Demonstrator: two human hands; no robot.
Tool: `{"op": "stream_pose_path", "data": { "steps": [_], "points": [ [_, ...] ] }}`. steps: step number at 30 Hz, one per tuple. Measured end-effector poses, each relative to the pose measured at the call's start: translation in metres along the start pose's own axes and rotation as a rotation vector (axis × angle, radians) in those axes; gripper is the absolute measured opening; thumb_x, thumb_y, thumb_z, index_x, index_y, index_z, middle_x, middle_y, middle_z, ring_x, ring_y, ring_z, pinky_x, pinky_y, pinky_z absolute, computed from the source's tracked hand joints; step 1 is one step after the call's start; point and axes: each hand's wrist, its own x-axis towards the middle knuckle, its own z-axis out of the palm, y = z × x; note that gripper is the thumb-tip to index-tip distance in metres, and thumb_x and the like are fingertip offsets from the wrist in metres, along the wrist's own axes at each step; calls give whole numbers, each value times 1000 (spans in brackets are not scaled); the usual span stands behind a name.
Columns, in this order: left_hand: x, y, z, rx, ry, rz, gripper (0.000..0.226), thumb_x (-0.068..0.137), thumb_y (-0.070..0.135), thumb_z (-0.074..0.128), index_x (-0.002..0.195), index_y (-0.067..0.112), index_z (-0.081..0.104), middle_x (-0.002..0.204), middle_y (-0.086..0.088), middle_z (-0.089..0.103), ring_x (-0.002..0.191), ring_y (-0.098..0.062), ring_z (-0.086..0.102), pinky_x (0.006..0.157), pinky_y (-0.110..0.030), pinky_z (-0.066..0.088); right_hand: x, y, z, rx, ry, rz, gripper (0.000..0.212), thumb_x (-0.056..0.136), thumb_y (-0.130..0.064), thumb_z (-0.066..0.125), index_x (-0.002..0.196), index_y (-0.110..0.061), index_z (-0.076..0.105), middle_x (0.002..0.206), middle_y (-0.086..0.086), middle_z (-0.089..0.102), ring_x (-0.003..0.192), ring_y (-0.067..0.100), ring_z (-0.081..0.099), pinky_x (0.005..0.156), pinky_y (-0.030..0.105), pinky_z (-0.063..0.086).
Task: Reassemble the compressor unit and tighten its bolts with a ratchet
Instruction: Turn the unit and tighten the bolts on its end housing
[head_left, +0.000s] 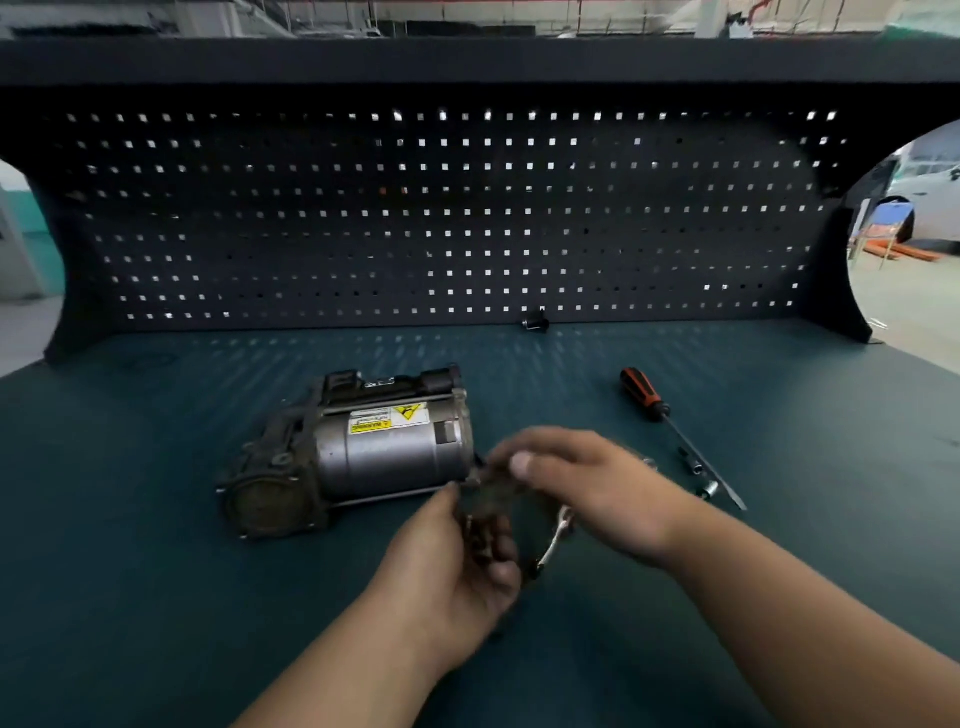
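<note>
Lying where, the compressor unit (363, 457)?

On its side on the dark teal table (156, 597), left of middle. Its silver drum with the yellow warning label points right, and the dark cast head points left and toward the camera.

And the left hand (457, 566)?

Just off the drum's right end, with fingers and thumb curled round a dark, grimy part (485, 501). It has hold of that part, but the blur hides what kind of part it is.

The right hand (576, 478)?

Over the top of the same part, fingers bent down toward it, thumb tip facing the camera. It is blurred, so I cannot tell whether it pinches the part or only touches it.

Where is the ratchet (557, 530)?

A slim silver handle lies on the table beneath the two hands, half covered by them. I take it for the ratchet. Neither hand touches it, as far as shows.

Anything else on the table?

A screwdriver (644, 391) with an orange and black handle lies to the right, its shaft running toward the near right. Two small sockets (691, 462) sit just beside that shaft, near the right wrist. Far back, a small dark cylinder (535, 323) rests at the foot of the pegboard (467, 208).
</note>
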Motion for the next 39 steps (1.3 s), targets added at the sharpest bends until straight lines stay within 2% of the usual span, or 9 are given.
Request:
{"op": "stream_pose_path", "data": {
  "steps": [3, 6, 11, 14, 19, 24, 32, 36, 39],
  "points": [
    [-8, 12, -27, 103, 116, 96, 32, 95, 32, 49, 68, 16, 56, 50, 0, 47, 35, -10, 40, 30, -12, 24, 23, 34, -34, -368, 363, 296, 23, 92, -40, 56, 101, -20, 64, 99, 1, 67, 101, 24, 61, 82, 34, 46],
    [-19, 36, -54, 309, 162, 259, 30, 92, 34, 53, 66, 20, 51, 47, 6, 39, 37, -8, 36, 31, -15, 20, 32, 60, -52, -975, 127, 628, 69, 81, -69, 52, 129, -19, 48, 133, 8, 49, 126, 31, 43, 99, 38, 39],
    [-23, 83, -100, 676, 464, 740, 29, 88, 40, 58, 66, 21, 58, 48, 11, 42, 44, -12, 40, 43, -20, 26, 40, 51, -52, -1131, 21, 524, 33, 77, -58, 55, 74, -25, 51, 85, -3, 58, 75, 17, 53, 63, 27, 39],
    [-19, 99, -122, 888, 691, 878, 34, 82, 51, 62, 100, 22, 60, 92, 6, 63, 81, -16, 59, 63, -28, 39, 36, 41, -57, -1213, 168, 455, 41, 82, -56, 47, 64, -19, 49, 68, -3, 51, 59, 14, 49, 50, 25, 34],
    [-9, 110, -131, 1181, 663, 813, 28, 86, 48, 58, 100, 24, 62, 85, 11, 57, 72, -5, 49, 62, -25, 35, 13, 32, -75, -348, 566, 381, 27, 90, -20, 46, 73, -2, 57, 53, 9, 60, 47, 25, 55, 51, 28, 40],
    [2, 109, -120, 1110, 636, 843, 16, 83, 47, 63, 76, 34, 56, 78, 19, 56, 71, 3, 49, 57, -21, 36, -6, 17, -38, 588, 227, 241, 21, 93, -6, 49, 77, 0, 60, 60, 13, 61, 41, 19, 52, 43, 28, 47],
    [19, 101, -97, 1135, 355, 633, 28, 85, 60, 49, 106, 43, 56, 95, 7, 62, 95, -1, 52, 62, -20, 38, 2, 0, 4, 317, 161, -65, 30, 87, 4, 57, 76, -20, 72, 79, 6, 72, 67, 26, 67, 64, 31, 54],
    [10, 93, -100, 1116, 251, 604, 34, 81, 63, 49, 87, 34, 66, 54, 13, 56, 50, 3, 52, 50, -21, 35, 16, -11, 25, -109, 30, -290, 25, 68, -7, 50, 73, -28, 63, 92, -13, 64, 88, 10, 61, 76, 19, 45],
    [7, 81, -101, 1257, -24, 473, 15, 88, 41, 60, 90, 30, 70, 67, 18, 67, 56, 5, 60, 54, -16, 47, 33, -11, 46, -312, 1, -374, 23, 75, -6, 51, 84, -25, 60, 94, -12, 58, 92, 5, 55, 80, 13, 40]
  ]
}}
